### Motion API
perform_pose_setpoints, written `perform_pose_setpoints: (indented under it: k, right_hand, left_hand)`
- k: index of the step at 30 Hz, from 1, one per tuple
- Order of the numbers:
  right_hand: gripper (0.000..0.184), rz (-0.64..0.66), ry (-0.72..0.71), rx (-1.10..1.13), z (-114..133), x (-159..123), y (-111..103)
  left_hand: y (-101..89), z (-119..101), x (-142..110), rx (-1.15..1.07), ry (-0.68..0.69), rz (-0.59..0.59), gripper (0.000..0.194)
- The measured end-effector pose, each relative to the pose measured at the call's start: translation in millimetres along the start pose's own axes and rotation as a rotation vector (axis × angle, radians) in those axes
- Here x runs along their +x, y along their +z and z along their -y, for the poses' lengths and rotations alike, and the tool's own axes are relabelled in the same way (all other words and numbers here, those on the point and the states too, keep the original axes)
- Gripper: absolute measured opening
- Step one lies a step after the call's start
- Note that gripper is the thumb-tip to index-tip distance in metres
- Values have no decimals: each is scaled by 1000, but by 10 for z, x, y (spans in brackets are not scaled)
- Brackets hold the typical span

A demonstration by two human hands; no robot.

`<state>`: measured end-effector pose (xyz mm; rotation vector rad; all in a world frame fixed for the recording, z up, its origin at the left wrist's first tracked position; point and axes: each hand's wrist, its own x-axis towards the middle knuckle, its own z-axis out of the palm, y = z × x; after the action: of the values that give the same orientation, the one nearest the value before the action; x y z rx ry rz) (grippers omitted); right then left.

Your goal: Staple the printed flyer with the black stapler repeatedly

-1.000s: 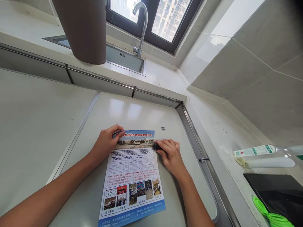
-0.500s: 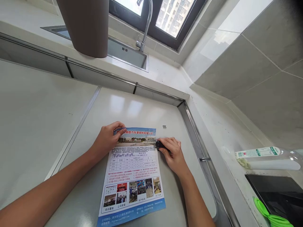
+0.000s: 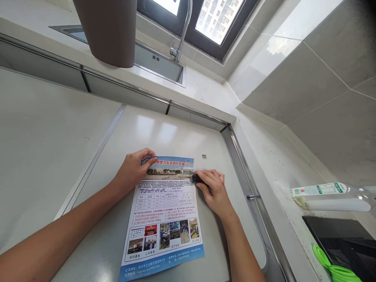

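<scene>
A printed flyer (image 3: 164,207) with a blue header, photos and a blue footer lies on the white table. My left hand (image 3: 137,166) pinches its top left corner between thumb and fingers. At the flyer's upper right edge, my right hand (image 3: 215,192) is closed around a small black stapler (image 3: 196,178), whose nose meets the paper; most of its body is hidden in the fingers. Rows of metal staples (image 3: 187,169) show in the flyer's upper right corner. Just above the right hand, short staple strips (image 3: 204,156) rest on the table.
A brown cylinder (image 3: 108,31) stands at the back by the sink (image 3: 160,62) and its tap (image 3: 179,43). To the right, a counter ledge holds a clear plastic package (image 3: 323,196), a dark panel (image 3: 340,243) and a bright green object (image 3: 335,266). A metal-trimmed edge (image 3: 246,164) borders the table.
The view has shifted very slightly. Both hands keep their hold, and the stapler stays at the flyer's right edge.
</scene>
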<state>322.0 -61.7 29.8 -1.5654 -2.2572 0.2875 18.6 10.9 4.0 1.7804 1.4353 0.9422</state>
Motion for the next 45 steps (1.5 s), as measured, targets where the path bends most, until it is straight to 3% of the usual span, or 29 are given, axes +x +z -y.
perform_pose_setpoints:
  k: [21, 35, 42, 45]
  right_hand:
    - [26, 26, 18, -113, 86, -3, 5]
    - [41, 8, 5, -326, 283, 70, 134]
    - [30, -72, 9, -51, 92, 22, 46]
    - [29, -124, 52, -35, 30, 19, 19]
  left_hand:
    - [-6, -11, -15, -23, -10, 7, 23]
    - [1, -10, -4, 37, 9, 2, 26]
    - [-11, -16, 3, 66, 9, 21, 26]
    - [-10, -5, 10, 72, 19, 20, 24]
